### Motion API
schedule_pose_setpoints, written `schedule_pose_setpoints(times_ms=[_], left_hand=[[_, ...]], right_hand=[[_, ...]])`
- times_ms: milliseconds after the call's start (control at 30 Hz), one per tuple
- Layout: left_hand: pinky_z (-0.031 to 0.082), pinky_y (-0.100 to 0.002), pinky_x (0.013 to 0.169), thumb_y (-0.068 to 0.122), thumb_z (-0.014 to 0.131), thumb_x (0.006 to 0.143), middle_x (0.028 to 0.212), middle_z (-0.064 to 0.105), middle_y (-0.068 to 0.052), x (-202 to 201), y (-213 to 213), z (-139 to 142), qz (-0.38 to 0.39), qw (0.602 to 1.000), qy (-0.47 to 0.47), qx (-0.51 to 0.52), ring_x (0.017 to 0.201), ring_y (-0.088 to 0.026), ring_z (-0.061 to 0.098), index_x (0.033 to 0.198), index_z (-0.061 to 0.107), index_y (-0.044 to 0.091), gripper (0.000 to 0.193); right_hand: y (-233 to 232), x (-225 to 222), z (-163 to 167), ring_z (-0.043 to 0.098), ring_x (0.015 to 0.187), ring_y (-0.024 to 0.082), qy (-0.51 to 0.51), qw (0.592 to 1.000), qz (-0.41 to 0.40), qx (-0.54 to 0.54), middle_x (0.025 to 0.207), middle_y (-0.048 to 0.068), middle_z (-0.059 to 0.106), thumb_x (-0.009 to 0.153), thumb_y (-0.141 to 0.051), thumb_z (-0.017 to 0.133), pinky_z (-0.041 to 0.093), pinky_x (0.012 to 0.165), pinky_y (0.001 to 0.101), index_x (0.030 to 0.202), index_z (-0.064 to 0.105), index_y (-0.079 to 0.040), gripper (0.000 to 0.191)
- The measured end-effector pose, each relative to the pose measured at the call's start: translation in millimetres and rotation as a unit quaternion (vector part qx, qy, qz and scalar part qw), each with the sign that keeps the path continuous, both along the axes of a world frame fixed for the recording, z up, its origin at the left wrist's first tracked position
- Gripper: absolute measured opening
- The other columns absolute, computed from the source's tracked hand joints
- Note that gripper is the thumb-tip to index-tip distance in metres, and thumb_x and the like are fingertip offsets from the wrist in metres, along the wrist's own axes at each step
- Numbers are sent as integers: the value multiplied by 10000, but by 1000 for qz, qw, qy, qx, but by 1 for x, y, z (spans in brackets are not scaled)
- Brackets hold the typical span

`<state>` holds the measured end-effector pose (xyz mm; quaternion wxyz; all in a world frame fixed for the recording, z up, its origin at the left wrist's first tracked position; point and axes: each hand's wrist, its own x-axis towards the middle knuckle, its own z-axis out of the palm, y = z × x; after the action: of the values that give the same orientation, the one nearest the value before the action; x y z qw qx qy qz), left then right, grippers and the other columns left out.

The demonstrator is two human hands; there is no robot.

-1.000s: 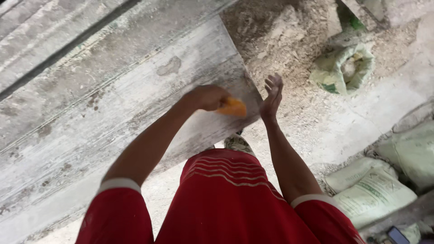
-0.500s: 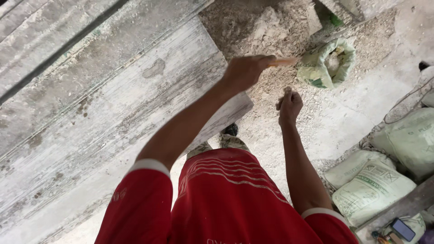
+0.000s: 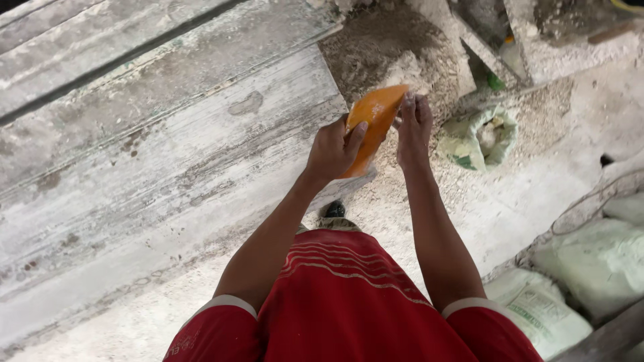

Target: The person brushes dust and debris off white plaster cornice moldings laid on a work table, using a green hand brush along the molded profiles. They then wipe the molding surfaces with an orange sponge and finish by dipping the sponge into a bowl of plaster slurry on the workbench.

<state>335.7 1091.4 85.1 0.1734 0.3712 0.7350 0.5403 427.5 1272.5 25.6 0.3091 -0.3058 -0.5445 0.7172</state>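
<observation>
My left hand [image 3: 333, 149] grips an orange flat pad [image 3: 372, 121], thumb across its face, held up in front of me past the end of the plaster-streaked wooden planks [image 3: 161, 154]. My right hand [image 3: 414, 127] is beside it, fingers together and pointing up, their tips touching the pad's right edge. Both hands are dusted with pale powder. Below them I see my red shirt [image 3: 349, 302] and one shoe [image 3: 333, 210] on the ground.
A heap of grey sand [image 3: 382, 47] lies beyond the hands. An open sack [image 3: 484, 137] with pale lumps sits to the right. Closed white sacks [image 3: 590, 268] lie at the lower right. The planks fill the left half of the view.
My left hand has lifted the orange pad off the plank's end and turned its face toward me. My right hand has come up to touch its edge.
</observation>
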Motion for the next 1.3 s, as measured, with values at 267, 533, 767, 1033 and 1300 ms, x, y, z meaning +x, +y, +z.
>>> schedule_pose_setpoints(times_ms=[267,533,767,1033,1300], left_hand=[[429,-263,391,303,542,1081,593,616,-23,11,20,-12,133,978,-71,143,446,-92,575,973,635,6,329],[439,-232,328,324,528,1073,590,566,31,-31,-12,-2,284,944,-75,151,421,-20,521,933,593,73,294],[398,-251,531,321,572,1075,708,555,34,-32,-131,-15,273,954,-96,74,601,-43,449,1118,631,4,326],[523,-278,619,288,568,1075,855,674,-41,64,-335,-69,531,822,-190,84,721,-71,601,1183,625,-17,328],[660,-296,727,331,582,1033,1013,757,-108,143,-469,-27,496,802,-315,109,843,-138,755,1248,632,-20,416]], right_hand=[[-30,8,-22,457,752,115,-121,980,-11,159,875,30,488,1138,-222,433,445,647,288,991,522,-79,224],[-33,52,-4,658,788,155,-306,917,220,127,904,108,680,1079,-255,423,560,686,301,1002,620,-61,286],[21,37,-34,724,1019,362,-656,555,252,445,1074,280,761,1189,-343,408,590,885,465,1163,716,43,495],[-46,-14,-69,703,805,310,-289,774,133,547,938,179,739,1101,-220,523,567,727,453,1010,741,-34,301],[-318,-58,-80,700,855,146,-131,792,524,286,1009,88,765,1067,-404,486,600,781,331,1140,707,-46,428]])
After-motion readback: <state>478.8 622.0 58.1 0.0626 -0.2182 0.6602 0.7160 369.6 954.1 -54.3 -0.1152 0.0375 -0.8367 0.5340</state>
